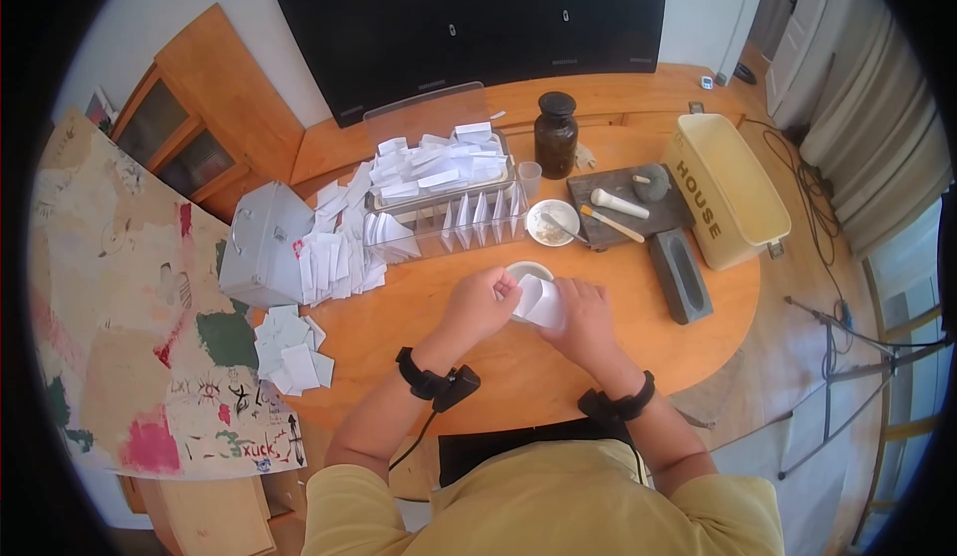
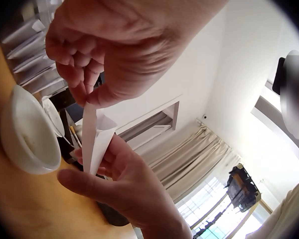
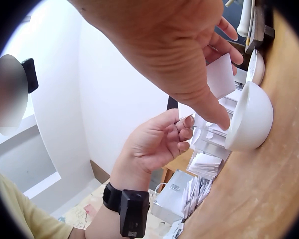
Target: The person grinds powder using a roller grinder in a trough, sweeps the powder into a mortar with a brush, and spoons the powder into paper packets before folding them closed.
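Observation:
Over a white bowl (image 1: pixel 529 270), both hands hold a folded white paper packet (image 1: pixel 541 304). My left hand (image 1: pixel 482 304) pinches one edge of the paper between thumb and fingertips. On its other side, my right hand (image 1: pixel 582 323) grips it with the thumb on one face and the fingers on the other. The left wrist view shows the paper (image 2: pixel 95 142) standing as a narrow fold, spread at the upper end. Beside it, the bowl (image 2: pixel 27 132) sits on the table with a little residue inside.
Behind stands a clear organizer (image 1: pixel 454 232) of folded papers. Loose paper packets (image 1: pixel 339 257) lie left, beside a metal case (image 1: pixel 267 242). A small dish (image 1: pixel 551 222) with a spoon, a dark jar (image 1: pixel 555 138), a slate board (image 1: pixel 618 197) with tools, a grey trough (image 1: pixel 682 277) and a cream bin (image 1: pixel 733 192) stand right.

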{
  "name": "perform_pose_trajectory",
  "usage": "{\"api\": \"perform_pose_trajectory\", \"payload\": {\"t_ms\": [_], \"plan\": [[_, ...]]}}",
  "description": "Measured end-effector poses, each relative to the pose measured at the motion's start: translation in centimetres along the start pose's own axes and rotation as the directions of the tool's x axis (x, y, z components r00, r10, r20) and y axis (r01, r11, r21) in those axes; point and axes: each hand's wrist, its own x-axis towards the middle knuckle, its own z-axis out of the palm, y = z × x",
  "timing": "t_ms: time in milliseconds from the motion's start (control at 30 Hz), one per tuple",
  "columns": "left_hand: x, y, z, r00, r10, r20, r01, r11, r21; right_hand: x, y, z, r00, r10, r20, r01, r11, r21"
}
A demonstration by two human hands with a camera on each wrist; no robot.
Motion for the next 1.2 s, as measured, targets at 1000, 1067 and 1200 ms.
{"api": "perform_pose_trajectory", "payload": {"t_ms": [1000,1067,1200], "plan": [[-5.1,-6.1,-0.3,0.959,-0.251,-0.133,0.184,0.905,-0.383,8.0,-3.8,-1.7,0.646,-0.298,0.703,0.762,0.299,-0.574],[-5.1,-6.1,-0.3,0.959,-0.252,-0.13,0.186,0.905,-0.383,8.1,-3.5,-1.5,0.641,-0.294,0.709,0.765,0.317,-0.561],[-5.0,-6.2,-0.2,0.959,-0.255,-0.122,0.192,0.904,-0.382,8.1,-3.1,-1.4,0.644,-0.294,0.707,0.761,0.344,-0.55]]}}
